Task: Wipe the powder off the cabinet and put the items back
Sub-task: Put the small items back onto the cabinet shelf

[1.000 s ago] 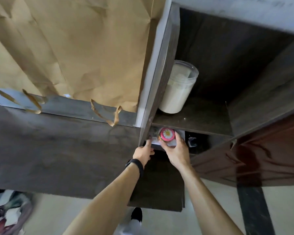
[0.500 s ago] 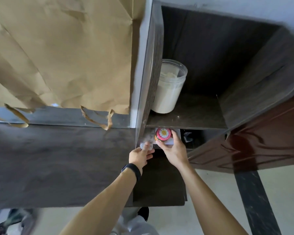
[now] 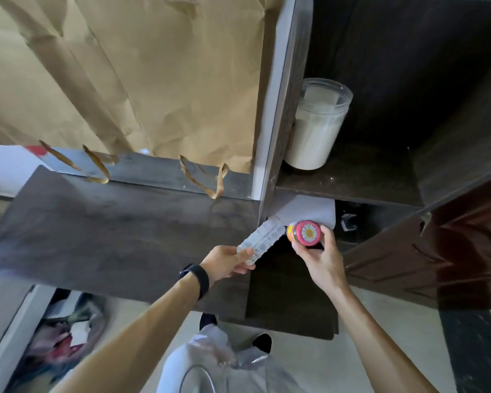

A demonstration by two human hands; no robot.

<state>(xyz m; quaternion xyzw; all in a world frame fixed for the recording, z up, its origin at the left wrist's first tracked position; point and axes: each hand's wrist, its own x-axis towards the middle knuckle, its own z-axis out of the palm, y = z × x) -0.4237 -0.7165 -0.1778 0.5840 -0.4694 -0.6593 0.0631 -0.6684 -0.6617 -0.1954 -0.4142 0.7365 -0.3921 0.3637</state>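
Both hands have drawn back out of the cabinet's lower compartment since 1 s ago, and the 2 items they were reaching for then are now held clear in front of it. Closest to me, at the bottom edge, I see a crumpled translucent plastic bag [image 3: 221,361] with a dark shoe [image 3: 262,342] just beyond it on the pale floor [image 3: 380,336], and a blurred heap of clutter [image 3: 65,338] off to the left. Further out, my left hand [image 3: 227,262], a black wristband [image 3: 197,277] on its wrist, has its fingers curled round 1 end of a clear plastic bottle [image 3: 262,240], which slants up and to the right toward the opening. Just beside it, my right hand [image 3: 321,259] has its fingers clamped on a pink-lidded jar [image 3: 305,233], with the daisy-printed lid turned toward the camera. Bottle and jar are very close, though I cannot tell whether they touch. Behind them a white sheet [image 3: 309,209] lies in the lower compartment of the cabinet [image 3: 352,180], with a small dark object [image 3: 347,222] beside it that I cannot identify. On the shelf above stands a clear tub of white powder [image 3: 315,129], upright by the left wall. A reddish-brown door [image 3: 451,251] hangs open on the right, a dark wood-grain panel [image 3: 125,231] spreads to the left, and brown paper bags [image 3: 167,80] fill the far upper left.
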